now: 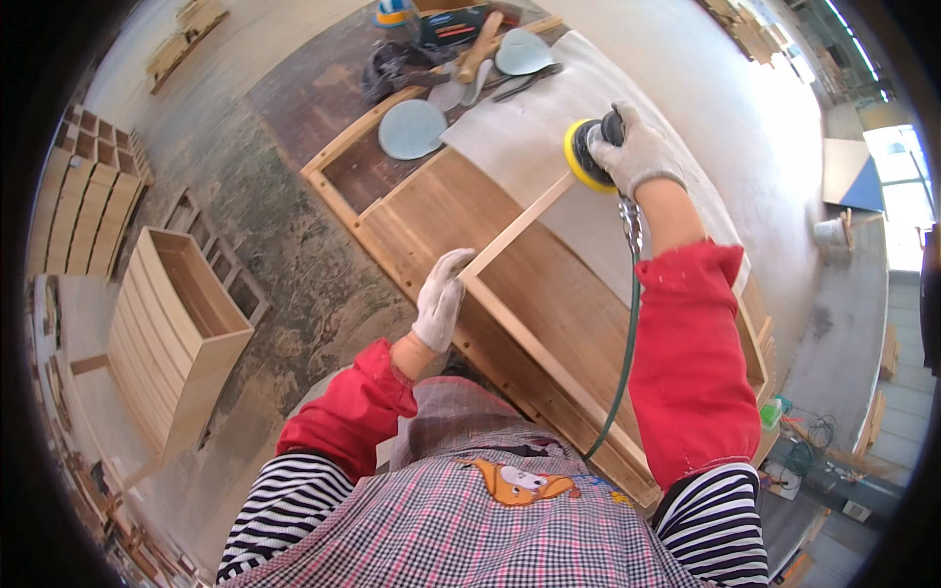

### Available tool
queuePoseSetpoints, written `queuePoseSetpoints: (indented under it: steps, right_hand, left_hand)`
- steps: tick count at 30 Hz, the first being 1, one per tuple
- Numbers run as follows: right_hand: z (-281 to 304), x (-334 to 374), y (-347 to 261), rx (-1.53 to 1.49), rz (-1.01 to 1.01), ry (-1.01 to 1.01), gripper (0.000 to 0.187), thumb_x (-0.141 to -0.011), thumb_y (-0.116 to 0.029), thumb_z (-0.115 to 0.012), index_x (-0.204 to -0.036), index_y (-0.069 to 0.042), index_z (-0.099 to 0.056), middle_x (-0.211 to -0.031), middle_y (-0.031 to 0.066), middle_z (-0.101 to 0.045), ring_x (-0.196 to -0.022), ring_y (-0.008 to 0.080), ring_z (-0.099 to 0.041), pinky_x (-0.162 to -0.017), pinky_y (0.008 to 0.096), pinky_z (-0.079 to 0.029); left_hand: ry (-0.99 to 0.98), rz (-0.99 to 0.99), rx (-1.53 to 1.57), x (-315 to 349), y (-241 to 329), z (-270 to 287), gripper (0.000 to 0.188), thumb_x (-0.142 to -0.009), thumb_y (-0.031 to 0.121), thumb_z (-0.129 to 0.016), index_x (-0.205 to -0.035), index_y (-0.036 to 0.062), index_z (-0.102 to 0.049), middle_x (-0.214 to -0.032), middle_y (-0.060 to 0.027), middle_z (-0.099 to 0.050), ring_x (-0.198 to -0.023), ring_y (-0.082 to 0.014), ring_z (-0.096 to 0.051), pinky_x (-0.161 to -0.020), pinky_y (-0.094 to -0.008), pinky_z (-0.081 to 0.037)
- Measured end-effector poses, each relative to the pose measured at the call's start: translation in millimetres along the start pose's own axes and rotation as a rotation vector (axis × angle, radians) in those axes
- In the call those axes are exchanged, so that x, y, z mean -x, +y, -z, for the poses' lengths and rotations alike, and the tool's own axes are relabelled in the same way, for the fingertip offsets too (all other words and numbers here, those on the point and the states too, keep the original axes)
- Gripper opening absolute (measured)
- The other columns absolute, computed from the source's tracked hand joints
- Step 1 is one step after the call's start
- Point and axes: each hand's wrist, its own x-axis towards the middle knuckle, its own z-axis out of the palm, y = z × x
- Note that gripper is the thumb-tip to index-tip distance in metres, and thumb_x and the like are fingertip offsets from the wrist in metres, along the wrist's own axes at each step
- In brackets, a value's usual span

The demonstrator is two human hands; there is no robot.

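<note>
Wood frame [520,226] right in front of the apron [421,519]. Sander [591,155] at far end of frame's short rail, yellow pad tilted toward the rail; can't tell if touching. Right hand [637,152], gloved, gripping sander's top. Left hand [440,302], gloved, fingers straight, at frame's near corner, not wrapped round it. Hose [632,343] runs from sander down across frame. White sheet [598,88] beyond frame's short rail. Pale discs [410,129] past frame's far left. Stacked drawers [162,338] left of frame, well apart.
</note>
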Motion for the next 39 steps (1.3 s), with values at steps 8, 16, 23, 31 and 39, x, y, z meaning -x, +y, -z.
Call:
queuePoseSetpoints:
  steps: [8,16,23,31,39]
  right_hand:
    - [-9.2,138.2,-76.0,-0.011,0.268,-0.062,0.052,-0.083,-0.036,-0.065,-0.132,-0.027,-0.050,-0.106,0.0243,-0.055,-0.084,0.0407,-0.066,-0.079,0.0466,-0.054]
    - [-19.6,194.5,-93.9,-0.092,0.377,-0.115,0.059,-0.077,-0.028,-0.070,-0.132,-0.025,-0.051,-0.110,0.0236,-0.055,-0.085,0.0383,-0.066,-0.075,0.0448,-0.054]
    - [-15.7,229.6,-71.3,-0.121,0.376,-0.141,0.055,-0.077,-0.029,-0.069,-0.130,-0.024,-0.052,-0.104,0.0222,-0.055,-0.081,0.0346,-0.068,-0.067,0.0442,-0.055]
    - [9.3,341.1,61.2,-0.145,0.116,-0.134,0.056,-0.080,-0.027,-0.067,-0.133,-0.026,-0.051,-0.105,0.0231,-0.054,-0.079,0.0355,-0.068,-0.066,0.0460,-0.055]
    - [26.5,519.7,216.8,-0.019,-0.418,0.023,0.059,-0.081,-0.034,-0.068,-0.136,-0.028,-0.046,-0.104,0.0229,-0.053,-0.081,0.0387,-0.067,-0.074,0.0470,-0.055]
  left_hand:
    - [0.028,0.282,0.507,-1.0,-9.2,12.5,0.055,-0.104,0.041,-0.027,-0.126,-0.0008,-0.054,-0.125,-0.0101,-0.059,-0.121,-0.0195,-0.050,-0.108,-0.0344,-0.034]
    - [0.244,0.490,0.816,-1.4,-11.1,24.9,0.055,-0.101,0.049,-0.030,-0.129,0.0066,-0.051,-0.126,-0.0109,-0.059,-0.116,-0.0235,-0.056,-0.104,-0.0392,-0.042]
    - [0.166,0.480,0.785,-1.2,-23.6,31.1,0.056,-0.100,0.050,-0.032,-0.124,0.0040,-0.054,-0.123,-0.0121,-0.060,-0.114,-0.0249,-0.057,-0.103,-0.0403,-0.042]
    - [0.397,0.070,-0.003,3.6,22.9,0.1,0.038,-0.100,0.028,-0.037,-0.115,0.0009,-0.060,-0.109,-0.0072,-0.061,-0.104,-0.0190,-0.055,-0.097,-0.0344,-0.042]
    - [-0.216,-0.485,-0.260,78.6,81.3,-141.5,0.036,-0.100,0.021,-0.034,-0.115,-0.0022,-0.058,-0.119,-0.0153,-0.057,-0.114,-0.0257,-0.053,-0.104,-0.0373,-0.038]
